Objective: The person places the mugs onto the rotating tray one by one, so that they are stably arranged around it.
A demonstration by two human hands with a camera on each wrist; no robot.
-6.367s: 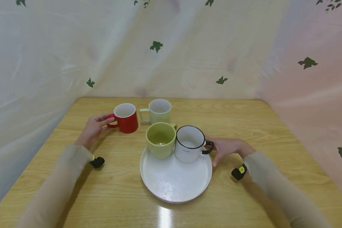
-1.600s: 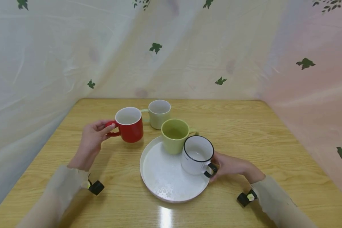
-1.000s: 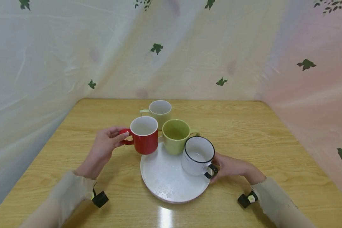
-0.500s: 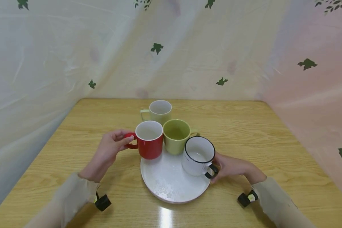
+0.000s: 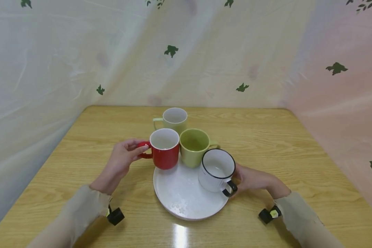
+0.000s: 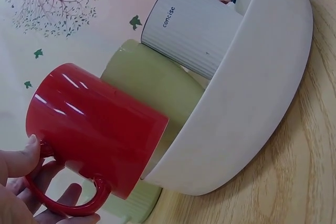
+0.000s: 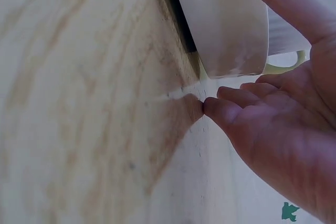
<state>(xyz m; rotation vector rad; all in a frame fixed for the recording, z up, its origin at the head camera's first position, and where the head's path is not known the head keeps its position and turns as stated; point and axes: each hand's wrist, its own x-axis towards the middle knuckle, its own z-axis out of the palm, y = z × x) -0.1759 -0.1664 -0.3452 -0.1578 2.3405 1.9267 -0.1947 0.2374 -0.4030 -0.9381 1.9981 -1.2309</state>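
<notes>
Red mug (image 6: 100,124) beside left fingers (image 6: 69,194), handle (image 6: 73,211) pinched between.

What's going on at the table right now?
A person's left hand holds the red mug by its handle at the tray's back-left edge. The right hand is at the tray's right side, beside the white mug. That mug and the olive mug stand in the tray; the pale green mug is on the table behind.
</notes>
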